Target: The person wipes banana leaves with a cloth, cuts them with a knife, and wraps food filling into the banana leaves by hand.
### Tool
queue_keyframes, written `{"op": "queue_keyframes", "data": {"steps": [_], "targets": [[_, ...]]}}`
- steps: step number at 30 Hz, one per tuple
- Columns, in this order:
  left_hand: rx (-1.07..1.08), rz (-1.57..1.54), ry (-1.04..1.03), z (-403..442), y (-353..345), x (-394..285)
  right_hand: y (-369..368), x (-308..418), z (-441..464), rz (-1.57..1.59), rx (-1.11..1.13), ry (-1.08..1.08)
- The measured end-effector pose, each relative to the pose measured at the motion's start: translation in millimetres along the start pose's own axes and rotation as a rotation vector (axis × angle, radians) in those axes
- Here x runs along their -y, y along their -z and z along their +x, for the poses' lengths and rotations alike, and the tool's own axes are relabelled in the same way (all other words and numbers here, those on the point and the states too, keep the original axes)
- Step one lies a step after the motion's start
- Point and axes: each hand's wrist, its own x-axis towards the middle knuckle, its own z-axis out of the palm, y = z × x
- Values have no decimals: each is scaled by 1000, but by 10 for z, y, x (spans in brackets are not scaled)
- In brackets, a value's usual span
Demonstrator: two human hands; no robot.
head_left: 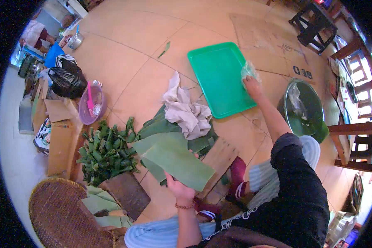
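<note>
A brown woven basket [56, 211] sat at the lower left of the frame. Next came a heap of small green rolls [107, 155]. In the lower middle, the left hand [180, 190] had its fingers holding a big green leaf [173, 163]. Further right, above the middle, the right hand [252, 87] gripped crumpled clear plastic [252, 71] by the right edge of a green tray [215, 74].

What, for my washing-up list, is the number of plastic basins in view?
2: the purple basin at the left, and the dark green basin to the right of the green tray. More may be hidden in the clutter.
</note>
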Motion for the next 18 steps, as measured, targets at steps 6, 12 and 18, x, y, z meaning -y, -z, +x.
{"op": "queue_keyframes", "data": {"steps": [6, 12, 18], "targets": [[-86, -24, -25, 37, 17, 37, 14, 62, -130, -74, -195, 31], [-97, 33, -64, 137, 209, 22, -320, -140, -49, 301, -144, -34], [-161, 170, -207, 132, -27, -16, 137, 268, 27, 425, 369, -184]]}}
